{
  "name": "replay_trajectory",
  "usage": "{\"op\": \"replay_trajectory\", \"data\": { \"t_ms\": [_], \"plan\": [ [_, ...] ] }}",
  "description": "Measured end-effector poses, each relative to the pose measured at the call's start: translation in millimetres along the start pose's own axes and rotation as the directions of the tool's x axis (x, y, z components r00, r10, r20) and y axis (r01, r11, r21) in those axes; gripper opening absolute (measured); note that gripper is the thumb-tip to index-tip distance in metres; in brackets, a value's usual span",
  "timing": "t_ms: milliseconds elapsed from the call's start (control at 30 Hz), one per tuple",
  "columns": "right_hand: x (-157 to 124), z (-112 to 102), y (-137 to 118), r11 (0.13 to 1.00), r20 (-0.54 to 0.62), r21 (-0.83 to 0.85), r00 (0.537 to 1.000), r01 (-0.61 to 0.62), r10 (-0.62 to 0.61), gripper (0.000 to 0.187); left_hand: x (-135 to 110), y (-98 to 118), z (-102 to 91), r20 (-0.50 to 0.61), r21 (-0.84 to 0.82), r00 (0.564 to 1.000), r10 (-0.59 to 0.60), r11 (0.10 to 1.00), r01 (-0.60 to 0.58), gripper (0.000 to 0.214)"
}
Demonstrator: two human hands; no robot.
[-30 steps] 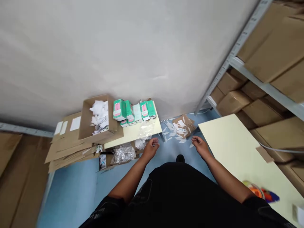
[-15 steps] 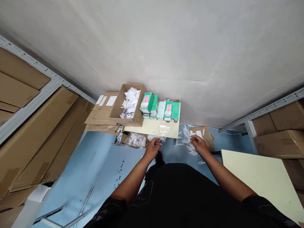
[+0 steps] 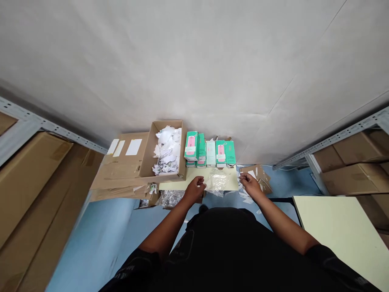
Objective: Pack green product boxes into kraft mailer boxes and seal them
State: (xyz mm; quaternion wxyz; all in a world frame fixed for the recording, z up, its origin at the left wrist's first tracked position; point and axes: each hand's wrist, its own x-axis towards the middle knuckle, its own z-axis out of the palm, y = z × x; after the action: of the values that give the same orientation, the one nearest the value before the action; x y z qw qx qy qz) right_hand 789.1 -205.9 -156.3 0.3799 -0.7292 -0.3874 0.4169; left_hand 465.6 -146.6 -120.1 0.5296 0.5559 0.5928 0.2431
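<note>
My left hand [image 3: 195,190] is over the front edge of the small cream table [image 3: 190,178], fingers loosely curled and thumb apart, with nothing visible in it. Off the table's right side, my right hand [image 3: 251,184] is half open, and no object shows in its fingers. Between the two hands, a crumpled clear plastic bag [image 3: 218,180] lies on the table and overhangs its front edge. Behind it, several green boxes with pink panels [image 3: 191,145] stand against the wall, along with a paler box [image 3: 210,153].
An open carton [image 3: 145,162] of torn white paper stands left of the boxes, beside flattened cardboard [image 3: 121,166]. Clear plastic wrap [image 3: 172,198] is below the table. Paper scraps and cardboard [image 3: 258,174] lie on the floor. A cream tabletop [image 3: 337,223] and shelved cartons flank me.
The view has moved closer to the small table, which now appears larger and lower. My hands keep nearly the same pose and come nearer the table's front edge and right side.
</note>
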Motion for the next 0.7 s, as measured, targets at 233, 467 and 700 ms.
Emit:
{"op": "replay_trajectory", "data": {
  "t_ms": [233, 467, 700],
  "plan": [
    [25.4, -1.7, -2.3, 0.998, -0.035, -0.045, 0.998, -0.049, 0.047, 0.036, 34.6, 8.7, 4.4, 0.052, -0.021, 0.998, 0.032, 0.999, -0.030, 0.041],
    [82.1, -16.5, 4.8, 0.988, -0.010, -0.088, 0.992, -0.124, 0.124, 0.037, 63.1, 17.2, 41.3, 0.085, 0.026, 0.994, -0.071, 0.997, 0.069, 0.040],
    [151.6, -2.1, 18.9, 0.980, 0.164, -0.014, 0.966, -0.200, 0.200, 0.038, 93.3, 31.4, 93.0, 0.080, 0.108, 0.985, -0.149, 0.984, 0.141, 0.041]
  ]
}}
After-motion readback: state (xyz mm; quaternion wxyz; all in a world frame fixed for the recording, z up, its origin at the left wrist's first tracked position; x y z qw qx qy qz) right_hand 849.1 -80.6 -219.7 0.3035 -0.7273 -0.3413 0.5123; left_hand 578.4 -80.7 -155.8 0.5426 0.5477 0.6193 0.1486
